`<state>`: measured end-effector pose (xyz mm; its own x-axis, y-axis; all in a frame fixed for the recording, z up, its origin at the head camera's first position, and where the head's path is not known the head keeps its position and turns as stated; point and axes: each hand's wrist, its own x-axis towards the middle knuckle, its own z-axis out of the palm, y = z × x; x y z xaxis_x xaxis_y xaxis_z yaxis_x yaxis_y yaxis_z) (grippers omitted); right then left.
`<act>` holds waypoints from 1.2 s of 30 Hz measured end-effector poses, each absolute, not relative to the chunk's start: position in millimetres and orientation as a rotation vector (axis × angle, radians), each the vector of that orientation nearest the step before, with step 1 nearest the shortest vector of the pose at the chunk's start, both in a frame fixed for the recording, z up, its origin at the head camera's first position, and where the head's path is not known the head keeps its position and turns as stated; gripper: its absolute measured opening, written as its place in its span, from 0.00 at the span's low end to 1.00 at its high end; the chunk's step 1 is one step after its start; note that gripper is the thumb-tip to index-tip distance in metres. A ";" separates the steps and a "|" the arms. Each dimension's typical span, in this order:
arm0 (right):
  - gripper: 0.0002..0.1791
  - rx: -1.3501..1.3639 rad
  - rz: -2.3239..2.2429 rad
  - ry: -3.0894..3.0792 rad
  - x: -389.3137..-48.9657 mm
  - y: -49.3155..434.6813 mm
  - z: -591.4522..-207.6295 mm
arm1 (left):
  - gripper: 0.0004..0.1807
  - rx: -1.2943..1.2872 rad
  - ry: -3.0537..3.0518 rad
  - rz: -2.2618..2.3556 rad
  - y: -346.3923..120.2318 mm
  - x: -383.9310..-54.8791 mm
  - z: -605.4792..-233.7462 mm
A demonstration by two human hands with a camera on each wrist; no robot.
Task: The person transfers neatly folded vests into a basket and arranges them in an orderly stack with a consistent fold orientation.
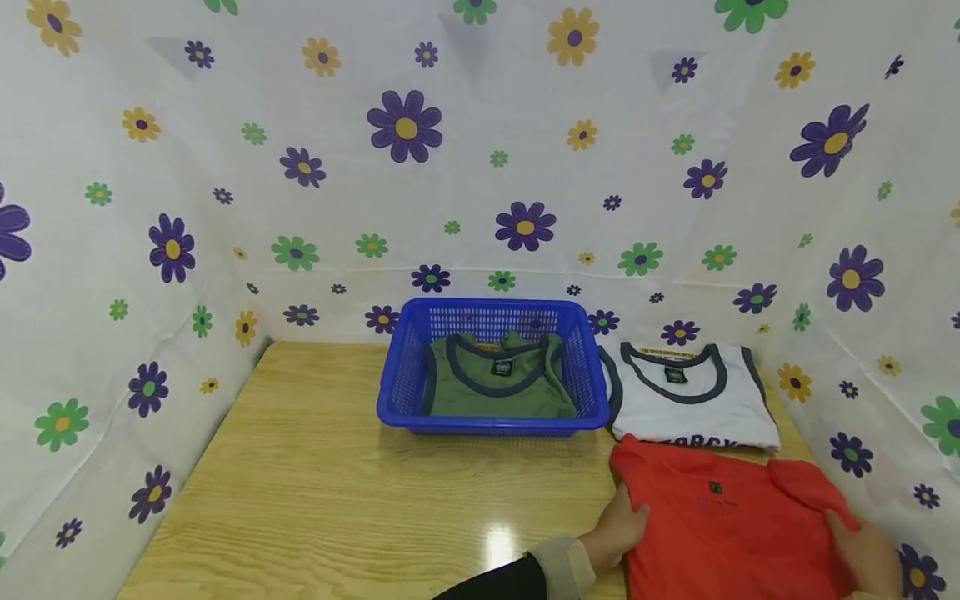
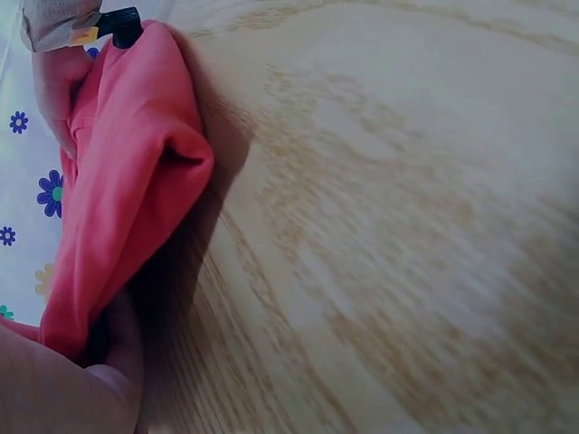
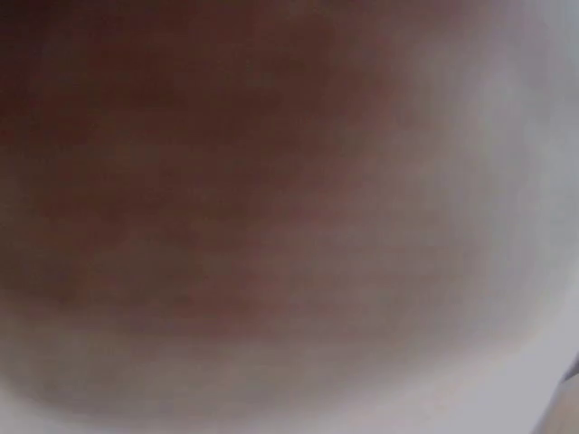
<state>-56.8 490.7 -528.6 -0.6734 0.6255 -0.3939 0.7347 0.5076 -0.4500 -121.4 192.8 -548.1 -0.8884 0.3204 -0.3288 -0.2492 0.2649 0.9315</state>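
A red shirt (image 1: 738,525), with a small dark label at its neck, spreads over the table's front right corner. My left hand (image 1: 619,523) grips its left edge, thumb on top and fingers underneath. On the shirt's right side my right hand (image 1: 868,554) holds the other edge near the sleeve. In the left wrist view the red cloth (image 2: 127,181) hangs in a fold above the wood, pinched by the left hand (image 2: 68,389) at the lower left. The right wrist view is blurred and blocked at close range.
A blue plastic basket (image 1: 491,426) stands at the back middle, with a folded green shirt (image 1: 498,392) inside. Right of it lies a folded white shirt (image 1: 686,400) with dark trim, just behind the red one. Flower-printed cloth (image 1: 465,192) walls the wooden table (image 1: 315,492).
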 end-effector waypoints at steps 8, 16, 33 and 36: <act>0.32 1.286 -0.948 2.672 -58.3 482.1 -510.9 | 0.27 0.163 2.197 1.638 191.9 -121.0 -537.2; 0.33 1.371 -0.994 2.788 -53.2 477.6 -495.4 | 0.29 0.199 2.154 1.699 192.0 -120.3 -526.4; 0.27 1.328 -1.100 3.006 -80.7 456.7 -434.7 | 0.27 0.437 2.080 1.871 160.8 -139.9 -475.9; 0.26 1.259 -1.195 3.024 -87.7 448.2 -421.5 | 0.28 0.460 2.052 1.910 150.3 -149.9 -460.1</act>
